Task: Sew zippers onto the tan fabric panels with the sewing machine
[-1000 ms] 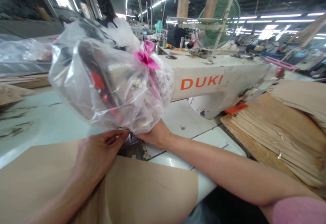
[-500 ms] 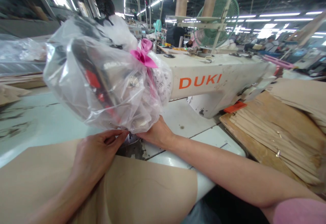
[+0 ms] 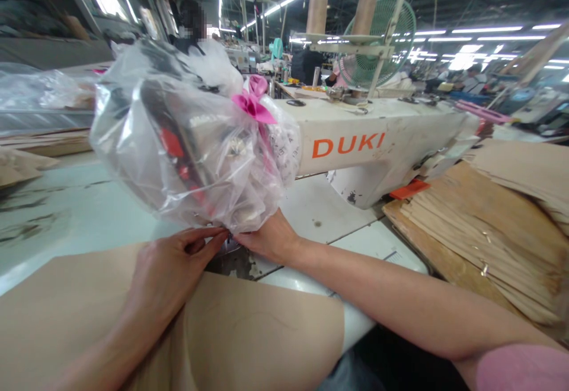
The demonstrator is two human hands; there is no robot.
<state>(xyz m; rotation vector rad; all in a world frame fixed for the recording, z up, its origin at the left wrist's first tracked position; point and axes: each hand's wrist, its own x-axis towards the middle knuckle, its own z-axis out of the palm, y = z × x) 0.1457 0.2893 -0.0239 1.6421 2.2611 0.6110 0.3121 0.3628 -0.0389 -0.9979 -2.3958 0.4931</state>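
A white sewing machine point(image 3: 351, 142) marked DUKI stands before me, its head wrapped in a clear plastic bag point(image 3: 213, 160) tied with a pink ribbon point(image 3: 253, 106). Close below the bag, at the needle area, my left hand point(image 3: 178, 260) pinches thumb and forefinger together; whatever is between them is too small to make out. From the other side my right hand point(image 3: 271, 238) reaches in under the bag, fingers drawn together by the needle and fingertips partly hidden. Beneath my left forearm lies a beige fabric piece point(image 3: 267, 326), spread over the machine table's front edge.
Stacked beige pieces point(image 3: 489, 237) lie on a brown board at the right, with small metal clips on them. Two thread cones point(image 3: 317, 6) and a green fan point(image 3: 377, 41) rise behind the machine. A person point(image 3: 191, 23) is beyond the bag.
The view has shifted slightly, so the bagged machine head appears a little farther right and lower. Both hands keep nearly the same pose at the needle area.
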